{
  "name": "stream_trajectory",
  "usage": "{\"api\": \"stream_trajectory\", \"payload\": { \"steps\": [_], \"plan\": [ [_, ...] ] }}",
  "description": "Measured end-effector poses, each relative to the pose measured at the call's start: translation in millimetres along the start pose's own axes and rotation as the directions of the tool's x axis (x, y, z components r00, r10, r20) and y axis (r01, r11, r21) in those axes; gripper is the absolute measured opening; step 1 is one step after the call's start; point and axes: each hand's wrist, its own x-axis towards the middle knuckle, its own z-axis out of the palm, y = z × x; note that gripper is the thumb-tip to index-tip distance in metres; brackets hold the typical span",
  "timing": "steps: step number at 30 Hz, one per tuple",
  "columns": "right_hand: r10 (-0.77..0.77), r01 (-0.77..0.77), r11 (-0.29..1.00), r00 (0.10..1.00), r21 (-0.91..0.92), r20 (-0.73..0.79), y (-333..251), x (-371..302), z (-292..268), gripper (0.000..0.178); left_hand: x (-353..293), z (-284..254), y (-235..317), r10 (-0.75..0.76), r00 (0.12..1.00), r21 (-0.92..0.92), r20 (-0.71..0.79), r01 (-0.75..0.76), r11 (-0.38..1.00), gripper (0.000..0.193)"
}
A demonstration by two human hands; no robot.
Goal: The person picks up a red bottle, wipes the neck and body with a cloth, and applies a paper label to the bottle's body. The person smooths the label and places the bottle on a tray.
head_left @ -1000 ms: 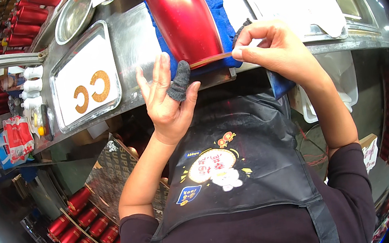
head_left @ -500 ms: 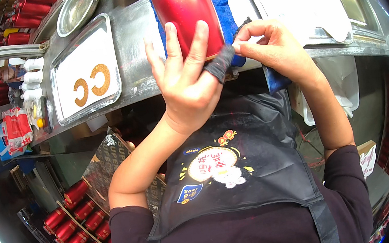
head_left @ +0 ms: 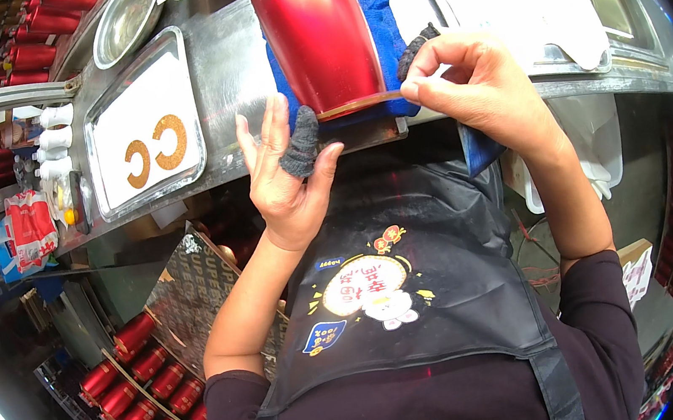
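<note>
- While the big shiny red metal shell point(head_left: 313, 30) lies on a blue cloth point(head_left: 373, 1) on the steel counter point(head_left: 224, 63), its near rim sits right at the counter's front edge
- right hand point(head_left: 478, 89) pinches a thin brown strip point(head_left: 357, 106) at that rim, finger and thumb tight on it; one finger wears a grey cloth cap
- left hand point(head_left: 285, 174) is open and flat, holding nothing, with a grey cap on its thumb, just under the rim
- I think the strip is partly on the rim and the work on it is not finished
- two brown C-shaped pieces point(head_left: 154, 149) lie unused on white paper in a steel tray point(head_left: 101, 135), left of the shell
- a red and white packet point(head_left: 31, 229) and small white bottles point(head_left: 55, 141) sit at the far left
- rows of small red cans point(head_left: 142, 380) stand in a rack below the counter
- a round white and yellow picture with a little figure point(head_left: 368, 291) is on the dark apron
</note>
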Motion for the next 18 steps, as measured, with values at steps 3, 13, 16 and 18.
{"api": "stream_trajectory", "payload": {
  "steps": [3, 13, 16, 18],
  "plan": [
    [0.003, -0.004, 0.999, 1.000, -0.045, -0.009, 4.0, 1.9, -2.7, 0.016, 5.8, -0.8, 1.0, 0.074, 0.997, 0.067, 0.011, -0.074, 0.995, 0.041],
    [-0.009, 0.008, 0.991, 1.000, -0.132, -0.005, 15.7, 11.0, -1.7, 0.016, 49.8, 3.1, 25.7, 0.297, 0.951, 0.304, 0.082, -0.307, 0.902, 0.022],
    [0.007, -0.006, 0.995, 1.000, -0.095, 0.012, 18.6, 12.3, 2.5, 0.015, 52.3, 8.3, 26.5, 0.236, 0.969, 0.286, 0.070, -0.246, 0.926, 0.039],
    [-0.002, 0.002, 0.999, 1.000, -0.050, -0.003, 18.5, 12.5, 5.1, 0.014, 53.2, 9.8, 18.4, 0.108, 0.994, 0.155, -0.032, -0.102, 0.983, 0.047]
  ]
}}
